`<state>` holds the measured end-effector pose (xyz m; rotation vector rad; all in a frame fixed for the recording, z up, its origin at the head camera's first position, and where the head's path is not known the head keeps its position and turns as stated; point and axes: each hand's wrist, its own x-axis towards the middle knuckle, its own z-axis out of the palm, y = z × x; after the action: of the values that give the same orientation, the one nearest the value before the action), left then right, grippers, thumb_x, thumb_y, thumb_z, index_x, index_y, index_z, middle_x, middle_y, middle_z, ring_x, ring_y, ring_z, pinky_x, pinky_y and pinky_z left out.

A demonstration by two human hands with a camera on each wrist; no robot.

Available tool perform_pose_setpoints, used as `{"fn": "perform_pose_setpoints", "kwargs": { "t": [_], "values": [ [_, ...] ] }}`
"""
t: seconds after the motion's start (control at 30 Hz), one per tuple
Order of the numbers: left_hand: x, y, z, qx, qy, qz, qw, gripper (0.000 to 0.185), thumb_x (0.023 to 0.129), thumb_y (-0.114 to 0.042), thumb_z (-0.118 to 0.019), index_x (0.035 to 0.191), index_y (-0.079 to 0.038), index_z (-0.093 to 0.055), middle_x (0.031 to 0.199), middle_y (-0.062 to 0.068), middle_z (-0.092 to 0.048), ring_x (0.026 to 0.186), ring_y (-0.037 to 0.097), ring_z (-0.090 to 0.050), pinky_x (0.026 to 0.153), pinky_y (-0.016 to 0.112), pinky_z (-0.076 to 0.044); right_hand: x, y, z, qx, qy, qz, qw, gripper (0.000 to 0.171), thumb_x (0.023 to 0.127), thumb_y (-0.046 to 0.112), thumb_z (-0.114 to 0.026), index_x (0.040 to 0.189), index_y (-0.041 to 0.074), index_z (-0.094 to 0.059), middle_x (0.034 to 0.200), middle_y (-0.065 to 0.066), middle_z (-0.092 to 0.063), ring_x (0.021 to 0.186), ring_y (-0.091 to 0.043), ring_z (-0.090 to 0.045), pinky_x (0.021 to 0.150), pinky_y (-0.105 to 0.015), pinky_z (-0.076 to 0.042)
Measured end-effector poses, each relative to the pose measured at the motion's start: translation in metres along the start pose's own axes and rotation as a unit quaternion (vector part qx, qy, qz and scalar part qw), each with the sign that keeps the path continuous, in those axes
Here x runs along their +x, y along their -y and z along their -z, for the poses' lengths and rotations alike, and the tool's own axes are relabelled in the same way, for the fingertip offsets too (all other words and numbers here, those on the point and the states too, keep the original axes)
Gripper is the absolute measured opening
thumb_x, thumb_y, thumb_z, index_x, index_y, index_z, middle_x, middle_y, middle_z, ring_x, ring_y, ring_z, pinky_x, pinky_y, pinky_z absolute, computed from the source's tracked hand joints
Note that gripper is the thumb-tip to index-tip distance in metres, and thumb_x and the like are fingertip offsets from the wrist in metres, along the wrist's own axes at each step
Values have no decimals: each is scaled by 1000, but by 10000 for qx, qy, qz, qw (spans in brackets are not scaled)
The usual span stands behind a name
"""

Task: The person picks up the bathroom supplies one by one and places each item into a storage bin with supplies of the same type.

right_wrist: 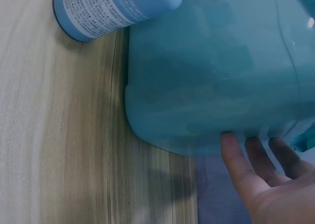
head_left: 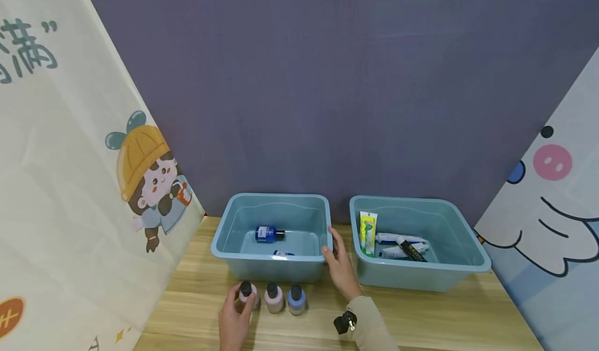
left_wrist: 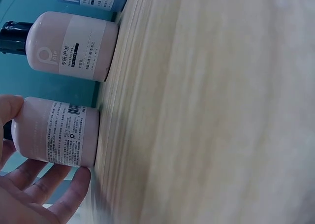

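My left hand point(head_left: 234, 321) is around the leftmost pink bottle point(left_wrist: 33, 130), thumb near its shoulder and fingers along its side. This bottle has a black cap and stands on the wooden table, its barcode label showing in the left wrist view. Beside it stand a second pink bottle point(head_left: 274, 302) and a blue bottle point(head_left: 297, 303), both black-capped. My right hand point(head_left: 343, 272) holds the right side of the left blue-green bin point(head_left: 276, 269), thumb at the rim and fingertips on the outer wall point(right_wrist: 216, 106). Inside that bin lie a dark blue bottle point(head_left: 265, 234) and another blue item point(head_left: 283, 253), partly hidden by the front wall.
A second blue-green bin point(head_left: 407, 278) stands to the right, holding a yellow-green tube point(head_left: 368, 231), white tubes point(head_left: 398, 238) and a black-and-gold tube point(head_left: 412, 250). A dark curtain point(head_left: 327, 91) rises behind the wooden table point(head_left: 187, 309); printed sheets flank both sides.
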<state>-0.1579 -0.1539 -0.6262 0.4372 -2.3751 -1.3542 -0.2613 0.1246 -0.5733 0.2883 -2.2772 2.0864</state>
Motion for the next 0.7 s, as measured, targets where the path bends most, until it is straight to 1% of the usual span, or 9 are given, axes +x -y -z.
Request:
{"fn": "perform_pose_setpoints", "kwargs": {
  "t": [0.07, 0.17, 0.23, 0.37, 0.53, 0.7],
  "values": [
    [0, 0, 0, 10, -15, -23, 10000, 35, 95, -16, -74, 127, -9, -64, 125, 18, -70, 114, 34, -67, 78, 25, -55, 0, 1, 0, 50, 20, -17, 10000, 57, 109, 36, -49, 160, 39, -24, 168, -16, -25, 150, -43, -33, 106, -58, -44],
    [1, 0, 0, 30, -24, -59, 10000, 35, 94, -16, -74, 126, -8, -64, 124, 18, -71, 113, 34, -67, 76, 25, -56, 0, 1, 0, 59, 40, -7, 10000, 58, 109, 35, -49, 161, 38, -23, 168, -17, -25, 149, -44, -34, 104, -56, -46],
    [1, 0, 1, 56, -25, -89, 9999, 35, 94, -16, -74, 126, -8, -64, 124, 19, -71, 112, 34, -68, 76, 24, -56, 0, 0, 0, 68, 39, -2, 10000, 57, 109, 36, -49, 160, 39, -25, 168, -17, -26, 148, -45, -35, 101, -54, -48],
    [0, 1, 1, 53, -86, -153, 9998, 34, 94, -18, -75, 125, -8, -65, 122, 18, -72, 111, 34, -69, 75, 23, -56, -1, -1, 0, -6, 19, -5, 10000, 56, 108, 41, -49, 159, 41, -26, 168, -16, -26, 149, -44, -34, 102, -53, -48],
    [0, 1, 2, 12, -123, -107, 9999, 33, 93, -19, -76, 123, -9, -67, 121, 16, -73, 111, 33, -69, 74, 22, -56, -2, 3, 0, 0, 33, -63, 10000, 56, 107, 42, -50, 158, 42, -26, 169, -14, -24, 151, -42, -32, 105, -57, -46],
    [1, -1, 3, 35, -101, -111, 9999, 34, 94, -19, -75, 124, -7, -67, 122, 17, -72, 112, 33, -69, 75, 22, -56, -2, 4, 0, 34, 45, -82, 10000, 57, 107, 41, -51, 158, 42, -26, 170, -12, -22, 153, -40, -29, 109, -63, -42]
  ]
}}
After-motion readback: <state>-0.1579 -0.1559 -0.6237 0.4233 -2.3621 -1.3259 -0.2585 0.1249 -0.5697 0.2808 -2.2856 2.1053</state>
